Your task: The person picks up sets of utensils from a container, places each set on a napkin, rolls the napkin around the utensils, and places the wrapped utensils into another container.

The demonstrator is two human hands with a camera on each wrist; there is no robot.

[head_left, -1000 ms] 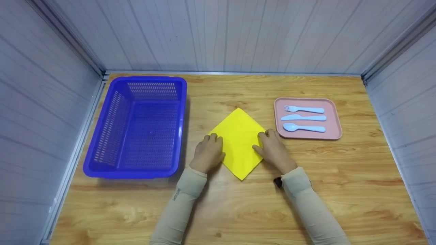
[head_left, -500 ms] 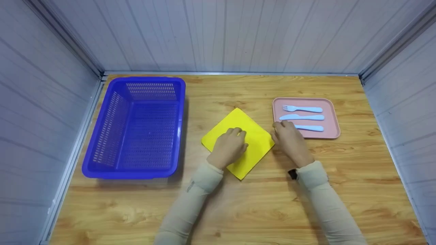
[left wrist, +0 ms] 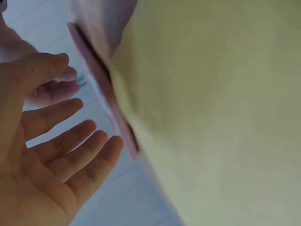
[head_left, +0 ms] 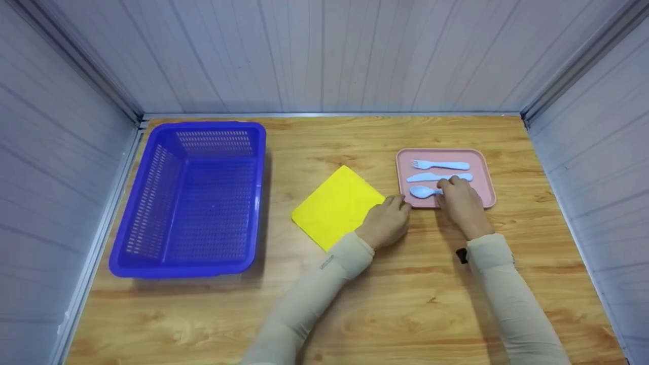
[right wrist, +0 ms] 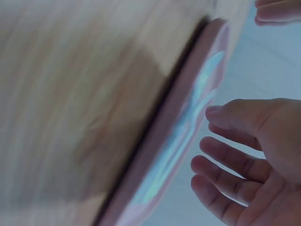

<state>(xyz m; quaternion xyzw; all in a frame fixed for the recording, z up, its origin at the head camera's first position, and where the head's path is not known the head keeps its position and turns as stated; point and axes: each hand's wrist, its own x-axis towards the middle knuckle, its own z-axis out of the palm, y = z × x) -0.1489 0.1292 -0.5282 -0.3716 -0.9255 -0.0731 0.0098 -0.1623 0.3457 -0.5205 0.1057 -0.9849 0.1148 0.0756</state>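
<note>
A pink tray holds a light blue fork, knife and spoon, laid side by side. My right hand is over the tray's front edge and hides most of the spoon's handle. In the right wrist view, its fingers are apart from the cutlery and hold nothing. Near the tray's front left corner is my left hand, its loosely bent fingers holding nothing in the left wrist view. Beneath the left forearm and hand lies a yellow folded square cloth or napkin, partly covered.
A blue plastic basket with slotted sides stands on the left of the wooden table. Pale panel walls rise at the back and on both sides.
Both hands have let go of the yellow square's edges and moved right: the right hand to above the spoon, the left hand to the tray's near left corner.
</note>
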